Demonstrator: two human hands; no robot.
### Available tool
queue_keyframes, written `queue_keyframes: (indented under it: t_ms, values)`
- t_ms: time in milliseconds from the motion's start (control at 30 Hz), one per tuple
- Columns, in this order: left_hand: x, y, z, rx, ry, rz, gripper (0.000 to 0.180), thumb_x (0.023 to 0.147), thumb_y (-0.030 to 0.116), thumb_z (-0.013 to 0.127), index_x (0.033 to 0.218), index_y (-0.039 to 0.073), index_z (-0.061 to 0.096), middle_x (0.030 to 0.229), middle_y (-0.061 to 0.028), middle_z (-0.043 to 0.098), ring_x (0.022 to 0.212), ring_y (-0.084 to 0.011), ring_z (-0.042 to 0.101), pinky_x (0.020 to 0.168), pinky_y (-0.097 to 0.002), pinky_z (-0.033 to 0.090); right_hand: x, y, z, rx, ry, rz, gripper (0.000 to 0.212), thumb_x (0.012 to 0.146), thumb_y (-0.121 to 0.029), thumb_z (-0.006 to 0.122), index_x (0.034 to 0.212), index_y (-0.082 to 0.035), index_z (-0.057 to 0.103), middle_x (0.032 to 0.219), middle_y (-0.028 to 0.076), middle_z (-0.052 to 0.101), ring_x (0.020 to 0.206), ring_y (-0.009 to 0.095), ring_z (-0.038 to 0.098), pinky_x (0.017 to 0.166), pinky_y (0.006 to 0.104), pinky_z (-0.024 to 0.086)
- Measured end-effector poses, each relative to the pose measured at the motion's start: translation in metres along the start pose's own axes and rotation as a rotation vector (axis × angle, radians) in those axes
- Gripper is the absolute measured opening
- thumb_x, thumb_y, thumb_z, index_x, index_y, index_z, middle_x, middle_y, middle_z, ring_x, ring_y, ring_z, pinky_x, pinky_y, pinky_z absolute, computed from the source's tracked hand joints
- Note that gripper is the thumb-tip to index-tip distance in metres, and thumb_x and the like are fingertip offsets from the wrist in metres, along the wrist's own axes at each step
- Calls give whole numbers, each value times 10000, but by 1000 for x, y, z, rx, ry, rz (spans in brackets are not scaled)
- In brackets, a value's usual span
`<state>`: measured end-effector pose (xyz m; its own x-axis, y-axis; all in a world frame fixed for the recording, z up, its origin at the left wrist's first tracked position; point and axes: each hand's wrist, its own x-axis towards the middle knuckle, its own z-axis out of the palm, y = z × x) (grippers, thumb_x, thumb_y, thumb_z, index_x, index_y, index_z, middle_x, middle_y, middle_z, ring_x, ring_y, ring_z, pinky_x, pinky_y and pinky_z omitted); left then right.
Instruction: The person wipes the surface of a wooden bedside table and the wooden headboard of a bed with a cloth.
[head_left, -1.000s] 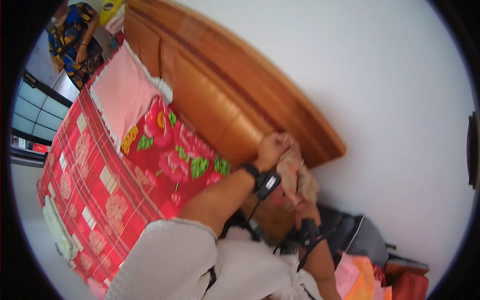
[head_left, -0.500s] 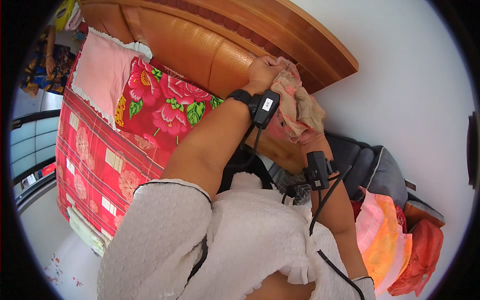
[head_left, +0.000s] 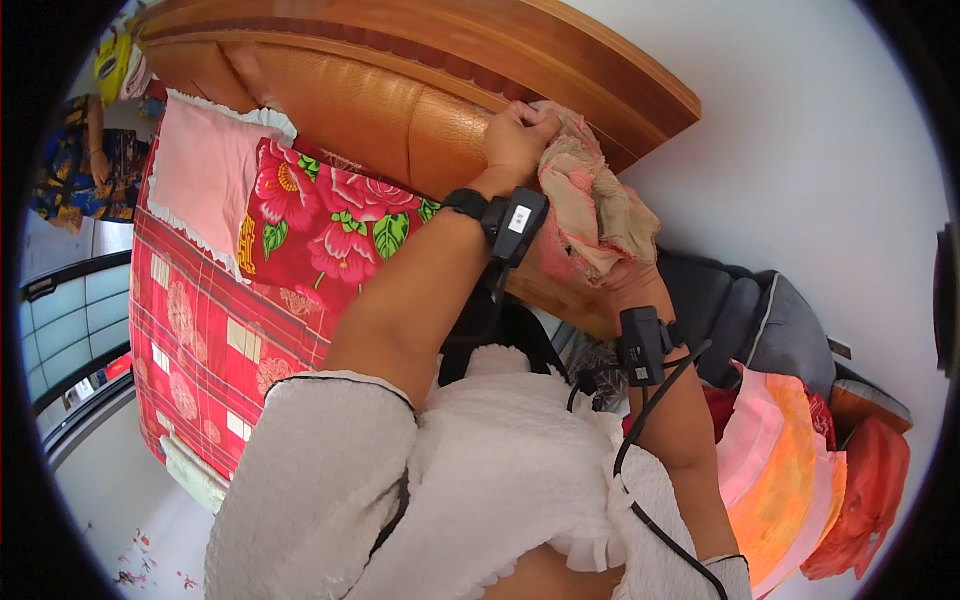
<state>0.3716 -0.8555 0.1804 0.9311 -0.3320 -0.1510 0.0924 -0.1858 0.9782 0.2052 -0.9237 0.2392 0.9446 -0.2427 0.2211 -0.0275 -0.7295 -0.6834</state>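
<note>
A crumpled beige and pink cloth (head_left: pixel 590 205) is bunched up beside the right end of the leather-padded wooden headboard (head_left: pixel 350 95). My left hand (head_left: pixel 520 138) is closed on the cloth's upper left edge, its fingers curled in front of the headboard. At the cloth's lower end is my right hand (head_left: pixel 632 283), gripping it, with most of its fingers covered by the folds. Each wrist wears a black strapped device with a cable.
To the left is a bed with a red patterned cover (head_left: pixel 205 320), a floral pillow (head_left: pixel 330 215) and a pink pillow (head_left: pixel 205 165). A grey cushioned seat (head_left: pixel 785 325) and an orange and pink towel (head_left: pixel 775 450) lie right. Another person's arm (head_left: pixel 97 145) shows at far left.
The view has shifted a little, so the headboard sits further left in the picture. Both hands keep their hold on the cloth, whose folds have moved slightly.
</note>
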Motion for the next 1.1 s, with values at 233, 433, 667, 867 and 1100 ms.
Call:
queue_keyframes:
  t_ms: [233,433,667,867,1100]
  values:
    - [0,-17,-3,48,27,92,324,677,285,739,666,44,523,640,-118,576,576,-226,548,575,-321,457,-1,16,21,497,-32,298,373,817,-228,631,1116,-56,491,1089,65,565,957,195,571,826,339,490]
    - [6,-20,-31,-15,214,80,281,711,252,699,652,55,508,583,-93,554,541,-154,517,523,-315,432,33,-3,8,255,-391,200,439,815,-232,633,1182,-66,459,1131,78,546,1013,200,549,858,329,475]
    - [34,-40,-87,49,291,23,259,682,234,737,653,43,566,609,-66,604,569,-117,550,544,-271,451,42,26,70,-28,-159,-201,618,733,-301,715,1232,-57,446,1183,103,517,1095,228,509,902,306,440]
    - [61,-59,-85,-22,132,-185,313,651,298,757,706,32,602,695,-103,644,671,-150,614,612,-311,484,40,12,58,726,-90,-43,653,712,-224,743,1261,-55,431,1222,108,488,1143,236,464,966,322,395]
    - [-5,-19,-31,531,-17,-131,244,691,281,722,806,92,619,830,-142,651,794,-317,634,670,-411,493,24,-14,8,103,-70,-64,496,739,-284,677,1180,-102,545,1142,127,552,899,294,590,732,403,494]
